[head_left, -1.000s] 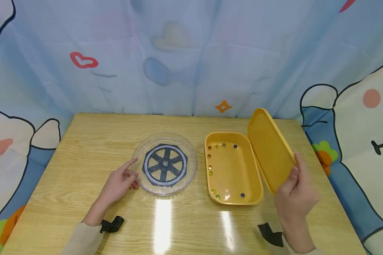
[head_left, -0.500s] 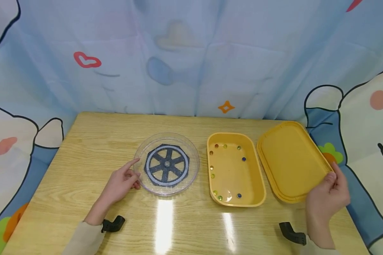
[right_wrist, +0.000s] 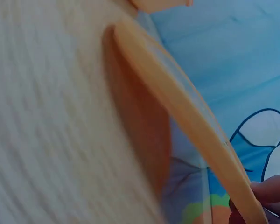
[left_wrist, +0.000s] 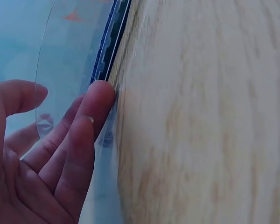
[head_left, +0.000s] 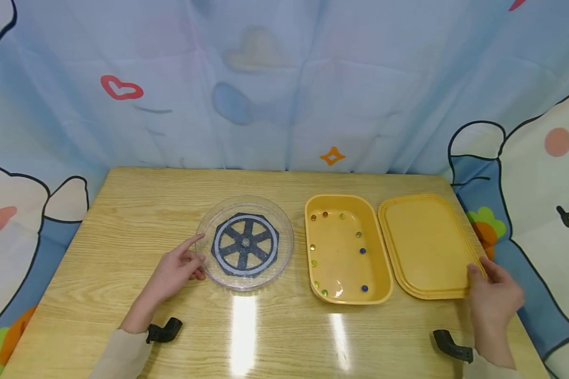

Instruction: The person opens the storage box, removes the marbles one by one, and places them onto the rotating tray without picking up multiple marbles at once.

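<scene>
At the left, the fingers of my left hand (head_left: 173, 271) hold the edge of a clear round dish (head_left: 284, 242), which shows a dark spoked wheel (head_left: 244, 263) at its middle. The left wrist view has one digit across the dish's transparent rim (left_wrist: 37, 70) and the others low against its outside. On the right, my right hand (head_left: 495, 295) pinches the near right corner of a flat yellow lid (head_left: 427, 245). Seen from the right wrist, the lid (right_wrist: 186, 116) slants close over the table, casting a shadow. Beside it stands a yellow box (head_left: 339, 252) with several small glass marbles (head_left: 363, 251) inside.
Everything rests on a wood-grain table (head_left: 142, 221) with bright light reflections at its near side. A pale blue cartoon curtain (head_left: 265, 95) hangs behind and around it. Each wrist wears a black camera mount (head_left: 450, 345).
My right hand has swung the lid rightward from steeply tilted beside the box to nearly flat near the table. Some marbles have rolled inside the box. My left hand stays at the dish.
</scene>
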Available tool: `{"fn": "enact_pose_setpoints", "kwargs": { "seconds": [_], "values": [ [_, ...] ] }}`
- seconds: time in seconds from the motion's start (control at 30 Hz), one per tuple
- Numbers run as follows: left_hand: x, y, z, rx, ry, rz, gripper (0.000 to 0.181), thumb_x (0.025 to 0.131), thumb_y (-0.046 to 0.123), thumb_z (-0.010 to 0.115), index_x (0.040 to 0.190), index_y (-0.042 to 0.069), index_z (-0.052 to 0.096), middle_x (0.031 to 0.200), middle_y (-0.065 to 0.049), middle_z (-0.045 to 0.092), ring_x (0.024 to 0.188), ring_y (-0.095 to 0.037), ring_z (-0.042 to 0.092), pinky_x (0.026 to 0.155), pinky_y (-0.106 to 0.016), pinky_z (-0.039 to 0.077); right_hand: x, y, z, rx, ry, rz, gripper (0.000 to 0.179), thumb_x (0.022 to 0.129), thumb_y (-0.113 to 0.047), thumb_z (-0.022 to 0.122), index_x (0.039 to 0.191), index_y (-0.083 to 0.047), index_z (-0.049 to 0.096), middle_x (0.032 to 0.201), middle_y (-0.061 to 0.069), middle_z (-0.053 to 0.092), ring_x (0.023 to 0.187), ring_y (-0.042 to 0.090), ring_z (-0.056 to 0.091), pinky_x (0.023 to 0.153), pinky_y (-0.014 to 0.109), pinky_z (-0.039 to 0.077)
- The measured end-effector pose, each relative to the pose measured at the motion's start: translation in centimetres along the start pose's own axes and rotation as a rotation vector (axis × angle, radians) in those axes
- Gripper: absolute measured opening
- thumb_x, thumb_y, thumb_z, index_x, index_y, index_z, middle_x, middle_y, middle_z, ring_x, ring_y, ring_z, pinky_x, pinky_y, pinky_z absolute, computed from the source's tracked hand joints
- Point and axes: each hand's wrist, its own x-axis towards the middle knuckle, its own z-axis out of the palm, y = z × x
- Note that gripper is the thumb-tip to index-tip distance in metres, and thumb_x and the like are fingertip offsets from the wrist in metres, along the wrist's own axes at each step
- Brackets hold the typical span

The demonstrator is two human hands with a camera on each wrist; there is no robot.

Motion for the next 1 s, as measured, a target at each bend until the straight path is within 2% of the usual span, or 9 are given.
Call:
{"fn": "enact_pose_setpoints", "kwargs": {
  "seconds": [0.1, 0.17, 0.3, 0.4, 0.53, 0.63, 0.77, 0.87, 1.0],
  "values": [
    [0.0, -0.2, -0.1, -0.043, -0.039, -0.010, 0.058, 0.102, 0.018, 0.058, 0.155, 0.014, 0.035, 0.084, -0.012, 0.069, 0.070, -0.027, 0.070, 0.066, -0.033, 0.059, 0.5, 0.6, -0.1, -0.113, -0.055, -0.009, 0.046, 0.100, -0.029, 0.060, 0.141, -0.009, 0.058, 0.140, 0.012, 0.058, 0.106, 0.008, 0.057, 0.084, 0.013, 0.042],
    [0.0, -0.4, -0.1, -0.067, -0.070, -0.023, 0.059, 0.104, 0.021, 0.057, 0.157, 0.017, 0.032, 0.084, -0.013, 0.069, 0.069, -0.028, 0.070, 0.064, -0.035, 0.059, 0.7, 0.8, -0.2, -0.178, -0.097, -0.032, 0.046, 0.101, -0.029, 0.059, 0.140, -0.006, 0.058, 0.136, 0.017, 0.059, 0.103, 0.015, 0.057, 0.079, 0.018, 0.042],
    [-0.1, -0.7, -0.1, -0.101, -0.107, -0.046, 0.059, 0.106, 0.023, 0.053, 0.159, 0.021, 0.027, 0.084, -0.014, 0.070, 0.069, -0.029, 0.070, 0.062, -0.035, 0.058, 0.9, 0.8, -0.3, -0.250, -0.222, -0.085, 0.047, 0.104, -0.028, 0.052, 0.142, -0.001, 0.054, 0.136, 0.025, 0.057, 0.123, 0.041, 0.049, 0.099, 0.045, 0.040],
    [-0.2, -1.0, 0.0, -0.115, -0.108, -0.048, 0.059, 0.106, 0.025, 0.052, 0.159, 0.022, 0.026, 0.085, -0.014, 0.071, 0.071, -0.029, 0.071, 0.064, -0.034, 0.058, 0.8, 0.4, -0.5, -0.264, -0.288, -0.112, 0.048, 0.105, -0.030, 0.047, 0.143, 0.000, 0.052, 0.137, 0.026, 0.055, 0.127, 0.045, 0.046, 0.099, 0.058, 0.034],
    [-0.3, -1.4, 0.0, -0.134, -0.115, -0.032, 0.060, 0.106, 0.027, 0.052, 0.159, 0.021, 0.025, 0.086, -0.015, 0.071, 0.072, -0.029, 0.071, 0.066, -0.032, 0.057, 0.1, -1.1, -1.0, -0.257, -0.302, -0.168, 0.048, 0.105, -0.033, 0.047, 0.142, -0.003, 0.054, 0.136, 0.025, 0.056, 0.125, 0.045, 0.047, 0.089, 0.051, 0.038],
    [-0.4, -1.7, -0.1, -0.156, -0.119, -0.018, 0.061, 0.106, 0.026, 0.052, 0.159, 0.020, 0.024, 0.086, -0.016, 0.071, 0.072, -0.029, 0.071, 0.066, -0.032, 0.057, -0.8, -3.2, -1.1, -0.234, -0.299, -0.237, 0.046, 0.104, -0.035, 0.050, 0.139, -0.006, 0.058, 0.134, 0.023, 0.059, 0.122, 0.040, 0.051, 0.084, 0.033, 0.042],
    [-0.5, -2.0, 0.0, -0.177, -0.106, 0.009, 0.060, 0.106, 0.023, 0.052, 0.159, 0.019, 0.025, 0.086, -0.017, 0.071, 0.070, -0.029, 0.070, 0.065, -0.032, 0.057, -1.9, -6.7, -1.0, -0.192, -0.278, -0.359, 0.041, 0.102, -0.033, 0.056, 0.134, -0.008, 0.064, 0.128, 0.016, 0.064, 0.104, 0.008, 0.058, 0.074, 0.008, 0.042],
    [-0.4, -2.1, 0.1, -0.182, -0.088, 0.032, 0.059, 0.106, 0.021, 0.052, 0.159, 0.018, 0.027, 0.084, -0.017, 0.070, 0.068, -0.029, 0.070, 0.064, -0.032, 0.057, -2.6, -9.5, -0.4, -0.135, -0.260, -0.469, 0.035, 0.101, -0.028, 0.061, 0.129, -0.008, 0.068, 0.121, 0.014, 0.067, 0.091, -0.013, 0.051, 0.074, 0.004, 0.041],
    [-0.2, -2.3, 0.2, -0.200, -0.080, 0.050, 0.059, 0.106, 0.020, 0.053, 0.158, 0.016, 0.027, 0.084, -0.018, 0.070, 0.068, -0.028, 0.069, 0.064, -0.031, 0.057, -3.8, -12.8, 0.8, -0.077, -0.326, -0.621, 0.032, 0.100, -0.023, 0.063, 0.125, -0.005, 0.069, 0.117, 0.016, 0.069, 0.092, -0.004, 0.057, 0.075, 0.004, 0.041]
  ]
}}
